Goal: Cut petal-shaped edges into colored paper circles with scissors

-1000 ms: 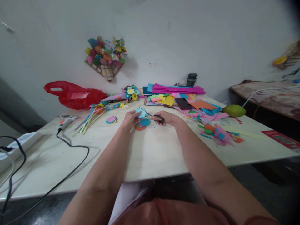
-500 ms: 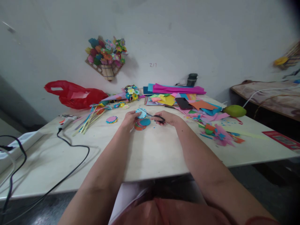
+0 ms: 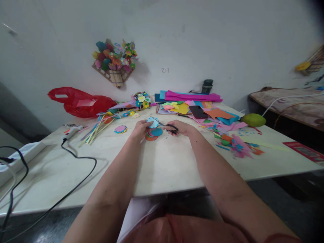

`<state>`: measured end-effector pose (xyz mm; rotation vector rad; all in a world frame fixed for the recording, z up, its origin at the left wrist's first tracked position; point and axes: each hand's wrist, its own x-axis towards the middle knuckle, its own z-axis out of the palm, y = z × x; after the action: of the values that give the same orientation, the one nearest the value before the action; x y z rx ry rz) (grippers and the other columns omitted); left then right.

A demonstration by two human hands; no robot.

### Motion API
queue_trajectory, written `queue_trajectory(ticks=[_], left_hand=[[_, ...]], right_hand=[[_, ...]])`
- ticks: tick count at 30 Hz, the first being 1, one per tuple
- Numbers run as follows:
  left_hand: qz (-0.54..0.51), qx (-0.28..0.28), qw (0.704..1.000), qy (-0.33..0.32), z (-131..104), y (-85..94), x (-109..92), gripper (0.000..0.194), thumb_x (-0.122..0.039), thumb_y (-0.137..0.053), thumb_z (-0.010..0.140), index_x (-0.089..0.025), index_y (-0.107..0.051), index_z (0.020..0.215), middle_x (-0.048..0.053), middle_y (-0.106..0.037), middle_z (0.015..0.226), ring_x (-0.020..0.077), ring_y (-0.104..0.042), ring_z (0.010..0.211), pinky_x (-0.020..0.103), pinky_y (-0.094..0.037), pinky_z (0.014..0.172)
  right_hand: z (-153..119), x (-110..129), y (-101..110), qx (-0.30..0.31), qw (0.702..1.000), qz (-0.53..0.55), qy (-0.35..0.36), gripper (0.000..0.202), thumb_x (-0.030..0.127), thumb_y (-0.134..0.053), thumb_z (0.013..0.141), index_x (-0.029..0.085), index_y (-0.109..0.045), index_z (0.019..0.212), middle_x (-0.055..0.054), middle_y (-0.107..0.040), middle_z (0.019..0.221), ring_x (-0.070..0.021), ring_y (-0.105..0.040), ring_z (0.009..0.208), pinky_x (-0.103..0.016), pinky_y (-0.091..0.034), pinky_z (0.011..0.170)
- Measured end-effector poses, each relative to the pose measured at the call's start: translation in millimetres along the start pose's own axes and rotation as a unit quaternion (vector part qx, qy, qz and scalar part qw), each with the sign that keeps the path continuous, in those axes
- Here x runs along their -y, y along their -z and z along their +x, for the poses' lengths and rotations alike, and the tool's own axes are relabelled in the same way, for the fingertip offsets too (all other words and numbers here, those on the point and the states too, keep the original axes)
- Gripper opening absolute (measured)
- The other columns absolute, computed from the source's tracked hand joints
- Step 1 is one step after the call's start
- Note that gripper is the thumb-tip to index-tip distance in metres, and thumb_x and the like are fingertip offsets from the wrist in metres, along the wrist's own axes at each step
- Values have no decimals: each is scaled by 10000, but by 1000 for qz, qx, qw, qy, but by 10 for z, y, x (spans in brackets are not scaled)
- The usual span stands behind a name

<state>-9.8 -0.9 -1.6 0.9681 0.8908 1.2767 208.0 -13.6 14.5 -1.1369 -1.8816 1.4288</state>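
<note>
Pinched in my left hand (image 3: 140, 129) is a light blue paper disc (image 3: 153, 123). My right hand (image 3: 180, 127) grips a pair of scissors (image 3: 171, 127) with dark handles, its fingers closed round the loops. The blades point left and reach the edge of the held disc; whether they are apart is too fine to make out. Below, on the white table (image 3: 164, 162), lie a teal disc (image 3: 156, 132) and an orange disc (image 3: 151, 138), overlapping. Left of my hand rests a small stack of scalloped paper pieces (image 3: 120, 129), pink on top.
A red plastic bag (image 3: 83, 104) and paper strips (image 3: 97, 130) lie left, near a glue gun (image 3: 72, 131) with a black cord. Coloured paper (image 3: 193, 97), a phone (image 3: 198, 111), scraps (image 3: 239, 145) and a green fruit (image 3: 253, 119) are at right. A dark cup (image 3: 207, 86) stands behind.
The light blue disc has turned slightly between my left fingers. Both hands and the scissors stay almost in the same place.
</note>
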Motion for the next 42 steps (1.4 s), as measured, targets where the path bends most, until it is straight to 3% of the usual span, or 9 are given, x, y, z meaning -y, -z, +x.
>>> queue_trajectory(ticks=[8,25,35,42], left_hand=[[-9,-9,1000,-18,14,-1,14,150,-69,-786,642,-135,-658,686,84,-713,704,165,-685,623,246,-584,558],[2,-30,999,-19,-9,-86,-18,76,-112,-757,711,-99,-694,750,66,-729,714,139,-684,609,233,-579,583],[-18,-70,996,-45,-10,-186,-18,127,-137,-781,681,-113,-658,704,44,-698,664,136,-675,605,223,-559,569],[-31,-79,995,-60,-16,-237,-13,198,-141,-825,646,-129,-635,701,31,-682,681,144,-675,636,267,-579,639]], right_hand=[[44,-62,20,-7,1000,3,19,251,382,-654,868,131,-674,876,20,-586,552,-69,-442,403,-210,-222,392],[44,-62,8,-21,998,38,36,253,384,-669,830,132,-666,843,31,-554,549,-68,-421,408,-238,-196,424],[26,14,-63,-62,996,68,17,171,322,-641,848,151,-638,838,31,-550,544,-79,-413,409,-240,-240,434],[45,-19,-52,-60,993,95,30,176,325,-655,825,150,-645,818,28,-553,540,-84,-421,426,-231,-264,436]])
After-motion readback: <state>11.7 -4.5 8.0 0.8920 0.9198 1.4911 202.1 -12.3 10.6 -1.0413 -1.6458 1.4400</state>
